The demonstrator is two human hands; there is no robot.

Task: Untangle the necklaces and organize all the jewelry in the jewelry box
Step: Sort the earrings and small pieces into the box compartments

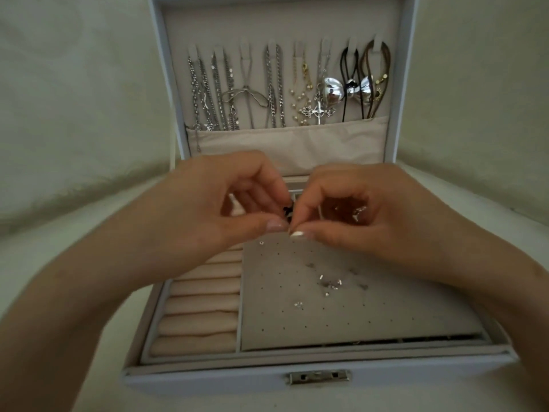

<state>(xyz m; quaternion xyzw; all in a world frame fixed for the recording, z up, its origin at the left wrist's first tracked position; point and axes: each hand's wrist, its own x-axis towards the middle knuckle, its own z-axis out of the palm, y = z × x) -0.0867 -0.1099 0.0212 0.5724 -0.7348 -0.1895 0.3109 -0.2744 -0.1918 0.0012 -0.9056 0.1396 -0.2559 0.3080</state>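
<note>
Left hand [221, 203], right hand [361, 215], one dark charm [287, 210], eight necklace hooks [271, 44]

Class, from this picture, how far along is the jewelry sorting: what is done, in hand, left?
Done: the necklaces hang apart inside the lid. In hand: left hand and right hand pinch a small dark piece together. Left: probably placing it and tidying the silver pieces scattered on the perforated board.

This looks like a room at home. My white jewelry box [208, 379] sits open on a soft, pale cloth [74, 114] with folds in it, like a bed sheet. A row of necklaces [273, 84] hangs inside its lid [282, 22], and soft ring rolls [202, 304] fill one side.
</note>
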